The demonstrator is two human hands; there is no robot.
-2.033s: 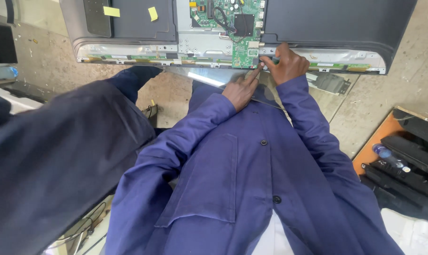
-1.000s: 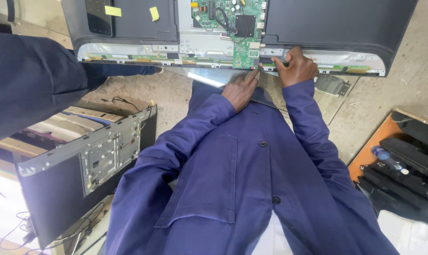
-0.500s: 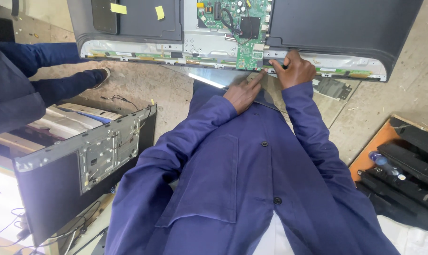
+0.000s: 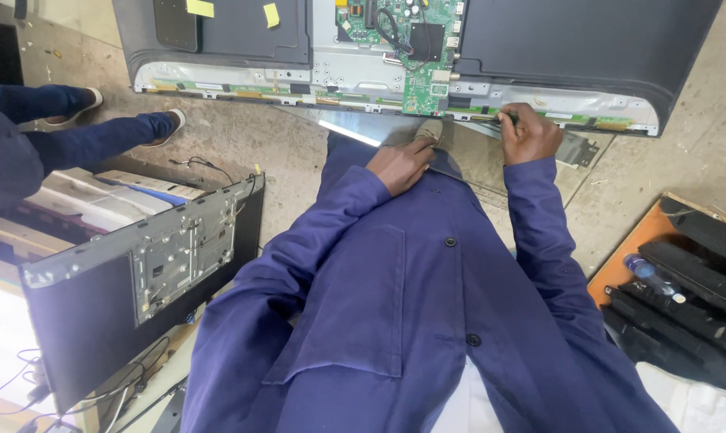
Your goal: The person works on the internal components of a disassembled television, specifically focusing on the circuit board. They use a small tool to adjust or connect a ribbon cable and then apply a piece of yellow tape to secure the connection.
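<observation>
Television panel being worked face-down on floor, back cover partly off, green circuit board exposed. Right hand being closed around thin tool at lower edge strip. Left hand being rested loosely curled nearby, holding nothing. Judged: panel heavy, glass fragile; better gripped at metal frame edges, never board.

Both arms, in blue sleeves, reach toward twelve o'clock. The left hand lies low, fingers curled and knuckles up. The right hand sits further out toward one o'clock, fingers closed in a pinch.
</observation>
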